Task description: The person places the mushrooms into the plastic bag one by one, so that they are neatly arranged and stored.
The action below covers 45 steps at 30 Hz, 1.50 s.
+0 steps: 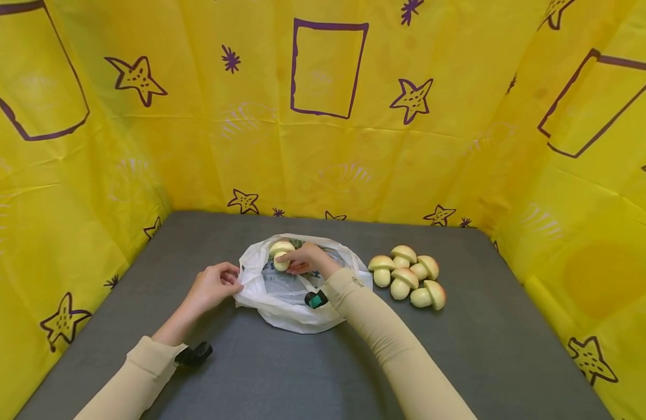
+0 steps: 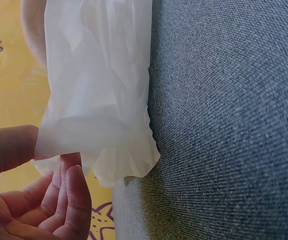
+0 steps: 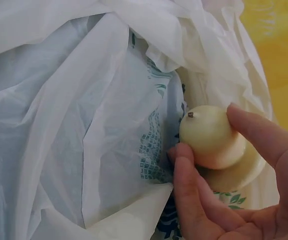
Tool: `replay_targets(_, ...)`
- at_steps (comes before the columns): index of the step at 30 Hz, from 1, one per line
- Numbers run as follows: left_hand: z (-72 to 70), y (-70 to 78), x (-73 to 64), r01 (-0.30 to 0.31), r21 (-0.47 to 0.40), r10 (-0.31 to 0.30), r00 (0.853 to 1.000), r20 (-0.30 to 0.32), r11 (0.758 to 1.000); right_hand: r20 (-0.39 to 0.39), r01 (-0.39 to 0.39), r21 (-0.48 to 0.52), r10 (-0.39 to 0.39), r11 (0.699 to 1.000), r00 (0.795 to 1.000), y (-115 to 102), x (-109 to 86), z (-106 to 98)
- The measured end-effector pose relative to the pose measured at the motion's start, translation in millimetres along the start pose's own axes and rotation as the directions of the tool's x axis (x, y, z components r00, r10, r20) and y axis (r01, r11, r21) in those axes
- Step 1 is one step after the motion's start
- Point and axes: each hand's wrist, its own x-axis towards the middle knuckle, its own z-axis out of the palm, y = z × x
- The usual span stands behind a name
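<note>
A white plastic bag with green print lies spread with its mouth up on the dark table. At its left side my left hand pinches the rim; the left wrist view shows the thin plastic between thumb and fingers. Inside the bag's mouth, my right hand holds a toy mushroom by its pale stem, thumb on one side and fingers on the other. In the right wrist view the mushroom has its stem end toward the camera, and its cap is partly hidden.
To the right of the bag sits a cluster of several toy mushrooms with cream stems and tan caps. Yellow cloth printed with stars surrounds the grey table at the back and sides.
</note>
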Motion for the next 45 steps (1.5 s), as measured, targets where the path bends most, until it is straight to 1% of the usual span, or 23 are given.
replay_targets(5,0.6,0.6,-0.7,-0.002,-0.005,0.002,1.0,-0.005,1.0,-0.004,0.016,-0.026,-0.016,1.0,1.0,2,-0.4,-1)
replay_targets(8,1.2,0.3,-1.3,-0.015,-0.004,0.015,1.0,-0.005,1.0,-0.01,0.017,-0.049,-0.017,0.999,1.0,3,0.1,-2)
replay_targets(13,1.1,0.5,-0.8,-0.012,-0.001,0.012,1.0,-0.018,1.0,-0.025,0.03,-0.095,-0.032,0.995,0.999,3,-1.6,-2)
replay_targets(16,1.1,0.8,-1.3,-0.015,-0.003,0.015,1.0,-0.015,1.0,-0.022,0.037,-0.114,-0.04,0.993,0.999,4,-3.4,-2)
replay_targets(24,-0.5,3.8,-3.3,0.004,0.002,-0.004,1.0,-0.005,1.0,0.005,0.03,-0.111,-0.03,0.993,1.0,5,-5.1,-3)
replay_targets(31,-1.4,4.6,-4.1,0.0,0.005,0.0,1.0,-0.005,1.0,0.014,0.03,-0.106,-0.029,0.994,0.999,6,-4.0,-4)
replay_targets(36,0.3,3.7,-4.0,0.002,0.001,-0.002,1.0,0.0,1.0,0.035,0.018,-0.097,-0.015,0.995,0.999,7,-3.7,-7)
replay_targets(41,0.6,2.6,-3.5,0.009,0.001,-0.009,1.0,0.003,1.0,0.05,0.008,-0.117,-0.002,0.993,0.999,4,-8.1,-11)
replay_targets(45,0.5,1.9,-3.4,0.006,0.004,-0.006,1.0,-0.002,1.0,0.062,0.018,-0.117,-0.01,0.993,0.998,4,-10.4,-15)
